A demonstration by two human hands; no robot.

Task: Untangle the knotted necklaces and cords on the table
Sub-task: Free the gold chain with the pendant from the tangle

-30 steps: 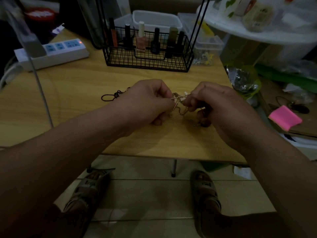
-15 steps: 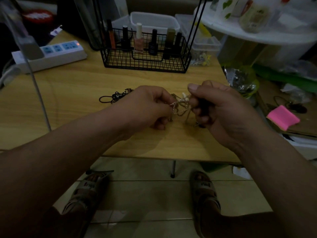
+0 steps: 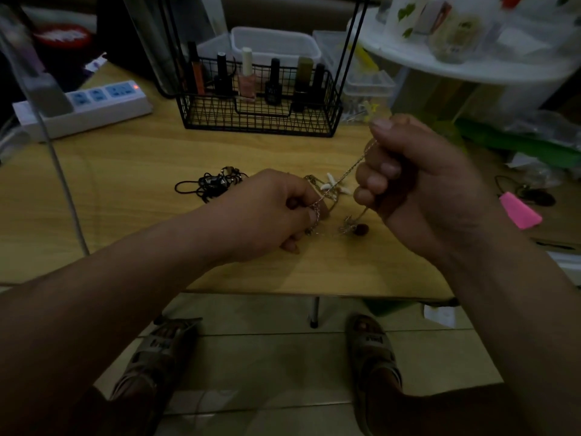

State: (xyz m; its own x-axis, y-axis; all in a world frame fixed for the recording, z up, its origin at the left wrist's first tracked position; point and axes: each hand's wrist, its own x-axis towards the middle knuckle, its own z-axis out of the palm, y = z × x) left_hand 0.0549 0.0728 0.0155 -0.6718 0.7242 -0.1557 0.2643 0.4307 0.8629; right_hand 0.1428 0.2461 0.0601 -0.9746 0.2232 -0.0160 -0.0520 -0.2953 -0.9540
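left grip (image 3: 270, 212), right grip (image 3: 421, 184), chain (image 3: 349, 169) stretched between

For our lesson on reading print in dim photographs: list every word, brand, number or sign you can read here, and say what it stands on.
No text here can be read with certainty.
right sandal: pale mark on the strap, too blurred to read.
black bottle in the wire basket: label too small to read.
red object, top left: white marks, too blurred to read.
power strip: no legible print.

A black wire basket (image 3: 261, 118) of nail-polish bottles (image 3: 246, 77) stands beside a power strip (image 3: 85, 108).
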